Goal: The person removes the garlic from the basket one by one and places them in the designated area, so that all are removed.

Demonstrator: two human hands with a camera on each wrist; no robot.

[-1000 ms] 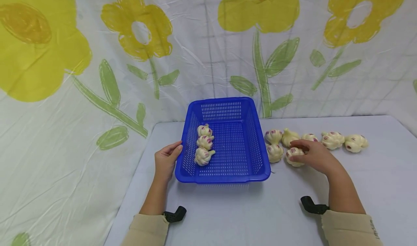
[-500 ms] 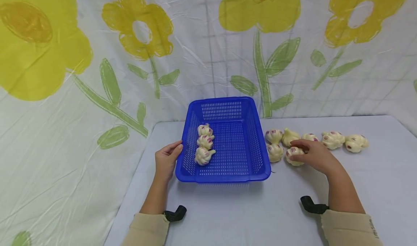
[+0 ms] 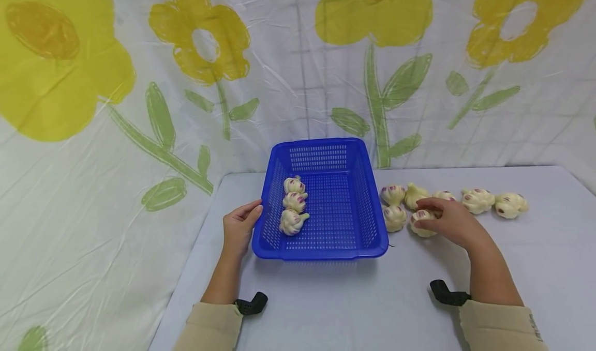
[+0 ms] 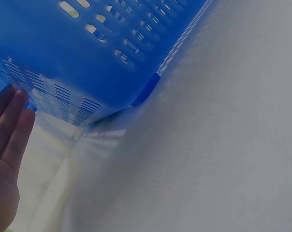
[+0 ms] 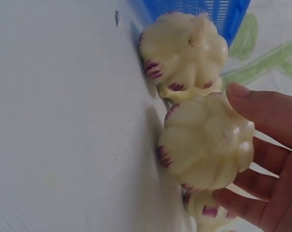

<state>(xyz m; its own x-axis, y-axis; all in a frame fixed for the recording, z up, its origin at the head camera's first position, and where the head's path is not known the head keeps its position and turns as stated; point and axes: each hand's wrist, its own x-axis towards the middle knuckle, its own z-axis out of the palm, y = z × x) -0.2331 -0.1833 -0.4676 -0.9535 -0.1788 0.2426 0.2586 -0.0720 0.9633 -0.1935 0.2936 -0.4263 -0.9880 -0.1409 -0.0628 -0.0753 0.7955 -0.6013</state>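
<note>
A blue plastic basket (image 3: 321, 254) stands mid-table with three garlic bulbs (image 3: 291, 222) in a column along its left inside wall. My left hand (image 3: 236, 231) holds the basket's left rim; in the left wrist view, straight fingers (image 4: 21, 133) lie against its outer wall, the thumb hidden. To the right of the basket, my right hand (image 3: 450, 222) has thumb and fingers around a cream garlic bulb (image 5: 206, 145) with purple marks, low beside the white tabletop. A neighbouring garlic bulb (image 3: 395, 218) sits between it and the basket.
Behind the right hand, several more garlic bulbs (image 3: 477, 200) form a row toward the right, one partly covered by the hand. A white flower-printed cloth (image 3: 279, 108) hangs at the table's back edge. White tabletop (image 3: 335, 304) extends in front of the basket.
The whole head view shifts very slightly to the right. Both hands, the basket and the garlic bulbs keep their places relative to one another.
</note>
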